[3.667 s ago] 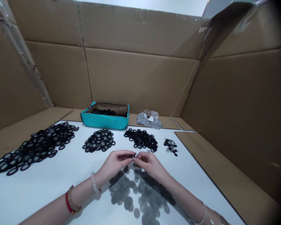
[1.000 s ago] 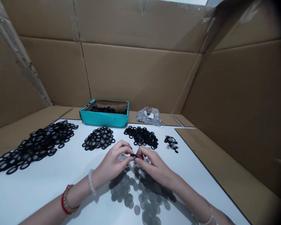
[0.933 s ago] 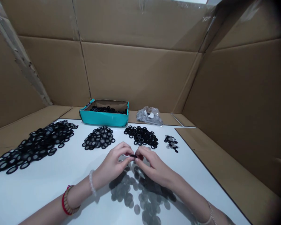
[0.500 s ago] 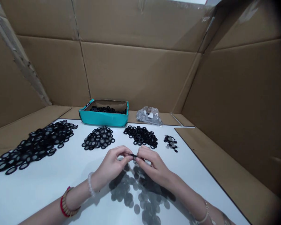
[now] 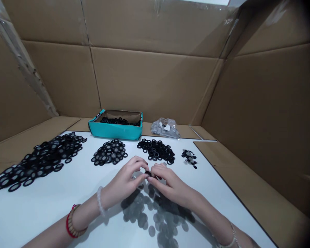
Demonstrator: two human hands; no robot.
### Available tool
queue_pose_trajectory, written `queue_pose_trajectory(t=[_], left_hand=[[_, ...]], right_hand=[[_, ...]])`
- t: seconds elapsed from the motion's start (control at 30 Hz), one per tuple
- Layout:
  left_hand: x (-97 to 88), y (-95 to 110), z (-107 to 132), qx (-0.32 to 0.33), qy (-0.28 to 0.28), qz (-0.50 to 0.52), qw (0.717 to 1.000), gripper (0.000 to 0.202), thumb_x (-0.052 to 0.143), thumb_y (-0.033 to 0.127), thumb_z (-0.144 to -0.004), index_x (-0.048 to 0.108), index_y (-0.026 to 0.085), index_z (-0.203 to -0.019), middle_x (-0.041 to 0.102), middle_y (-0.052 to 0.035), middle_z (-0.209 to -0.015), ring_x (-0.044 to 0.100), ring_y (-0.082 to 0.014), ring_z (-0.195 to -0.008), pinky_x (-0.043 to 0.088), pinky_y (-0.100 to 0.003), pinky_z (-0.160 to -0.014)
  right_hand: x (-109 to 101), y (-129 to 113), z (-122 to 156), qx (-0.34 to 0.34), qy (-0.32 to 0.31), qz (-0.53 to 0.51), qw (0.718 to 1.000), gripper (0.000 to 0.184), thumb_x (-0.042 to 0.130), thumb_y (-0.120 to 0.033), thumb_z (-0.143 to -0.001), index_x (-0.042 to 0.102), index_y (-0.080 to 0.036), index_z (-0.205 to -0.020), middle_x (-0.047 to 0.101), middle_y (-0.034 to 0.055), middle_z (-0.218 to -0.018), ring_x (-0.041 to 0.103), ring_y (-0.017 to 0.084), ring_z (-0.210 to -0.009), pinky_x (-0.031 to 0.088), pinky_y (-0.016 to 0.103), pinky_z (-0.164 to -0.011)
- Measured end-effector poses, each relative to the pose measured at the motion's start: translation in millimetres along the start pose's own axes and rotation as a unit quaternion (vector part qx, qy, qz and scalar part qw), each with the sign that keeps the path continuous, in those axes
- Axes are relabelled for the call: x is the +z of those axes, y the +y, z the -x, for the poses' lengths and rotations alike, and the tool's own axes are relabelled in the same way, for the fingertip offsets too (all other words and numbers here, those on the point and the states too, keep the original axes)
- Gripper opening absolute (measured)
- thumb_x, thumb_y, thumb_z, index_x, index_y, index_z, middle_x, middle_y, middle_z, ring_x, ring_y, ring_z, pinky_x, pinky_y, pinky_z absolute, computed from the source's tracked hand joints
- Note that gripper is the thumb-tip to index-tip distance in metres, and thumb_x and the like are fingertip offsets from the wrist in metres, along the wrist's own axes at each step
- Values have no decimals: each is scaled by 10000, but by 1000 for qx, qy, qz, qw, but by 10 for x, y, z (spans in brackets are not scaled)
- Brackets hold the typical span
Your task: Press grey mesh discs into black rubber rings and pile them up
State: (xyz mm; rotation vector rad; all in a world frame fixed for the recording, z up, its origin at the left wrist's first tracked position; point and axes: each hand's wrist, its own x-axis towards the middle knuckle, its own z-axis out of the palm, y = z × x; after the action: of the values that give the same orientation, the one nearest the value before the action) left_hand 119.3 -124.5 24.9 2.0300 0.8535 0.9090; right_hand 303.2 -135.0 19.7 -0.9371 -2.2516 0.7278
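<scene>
Between my left hand and my right hand is a small black ring, pinched at the fingertips of both. Fingers cover most of it, so I cannot tell whether a disc sits inside. Loose grey mesh-like discs lie scattered on the white table under and in front of my hands, partly in their shadow. Just beyond my fingers is a heap of black rings with open centres. Left of that heap, a pile of black rings with grey centres lies on the tabletop.
A larger pile of grey-centred black rings spreads along the left. At the back stand a teal box holding black rings and a clear plastic bag. Small black and grey pieces lie at right. Cardboard walls surround the table.
The ring has turned between my fingertips and shows less of its length. My left index finger has lifted slightly and bent. The whole view has shifted a little.
</scene>
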Motion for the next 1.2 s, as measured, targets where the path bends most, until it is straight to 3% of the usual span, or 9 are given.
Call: queue_pose_trajectory(t=[0.13, 0.23, 0.33, 0.47, 0.53, 0.67, 0.87, 1.03, 1.2], left_hand=[[-16, 49, 10, 2, -9, -67, 998, 136, 433, 143, -842, 558, 196, -840, 499, -60, -954, 486, -204, -922, 393, -317, -834], [9, 53, 4, -13, 21, -61, 998, 119, 450, 157, -838, 561, 195, -819, 496, -48, -924, 491, -196, -895, 391, -301, -801], [30, 15, -11, -43, 38, 21, 998, 91, 490, 210, -830, 574, 191, -798, 526, -30, -861, 512, -178, -828, 404, -280, -755], [29, -45, -31, -125, -1, 171, 977, 131, 547, 302, -807, 569, 173, -814, 550, -5, -737, 513, -139, -675, 416, -244, -624], [20, -49, -36, -132, -5, 201, 971, 147, 576, 314, -788, 575, 169, -817, 561, -10, -745, 529, -141, -690, 430, -243, -627], [5, -7, -39, -96, 13, 152, 984, 134, 586, 292, -772, 610, 172, -826, 598, -40, -843, 555, -180, -806, 452, -279, -711], [65, -56, -23, -124, -11, 150, 981, 142, 510, 289, -817, 575, 162, -811, 571, -20, -761, 522, -153, -696, 421, -258, -641], [153, -140, -6, -115, 46, 140, 982, 116, 502, 266, -823, 558, 167, -802, 544, -3, -732, 491, -141, -671, 397, -243, -625], [185, -58, 1, -118, 89, 97, 984, 89, 494, 228, -823, 548, 167, -785, 547, -6, -752, 489, -142, -694, 387, -237, -628]], right_hand=[[4, 24, -1, -2, -3, 5, 1000, 317, 394, -211, -918, 332, -189, -608, 375, -32, -622, 378, 135, -635, 328, 302, -673], [15, 31, 2, -13, 23, 14, 1000, 320, 390, -193, -911, 311, -190, -601, 356, -31, -611, 362, 136, -629, 320, 301, -663], [22, 15, 6, -3, 38, 17, 999, 293, 381, -207, -915, 335, -196, -626, 379, -23, -630, 362, 142, -636, 324, 299, -648], [14, -13, 4, 25, 39, 21, 999, 215, 397, -247, -921, 389, -205, -711, 444, -7, -712, 399, 153, -686, 337, 295, -658], [7, -8, 1, 22, 39, 28, 999, 220, 383, -256, -930, 397, -205, -717, 451, -3, -718, 410, 156, -695, 339, 297, -670], [2, 32, -2, 20, 29, 30, 999, 247, 392, -276, -933, 410, -202, -699, 461, -7, -707, 423, 154, -687, 339, 295, -690], [21, 53, 0, 26, 3, 23, 999, 210, 436, -282, -917, 432, -202, -723, 478, -6, -740, 435, 157, -721, 333, 295, -712], [64, 54, -18, -1, 62, 20, 998, 274, 423, -207, -901, 359, -194, -635, 399, -29, -630, 403, 138, -642, 308, 288, -683], [89, 45, -13, 6, 104, 28, 994, 294, 438, -217, -886, 345, -187, -608, 381, -34, -618, 403, 131, -630, 293, 287, -677]])
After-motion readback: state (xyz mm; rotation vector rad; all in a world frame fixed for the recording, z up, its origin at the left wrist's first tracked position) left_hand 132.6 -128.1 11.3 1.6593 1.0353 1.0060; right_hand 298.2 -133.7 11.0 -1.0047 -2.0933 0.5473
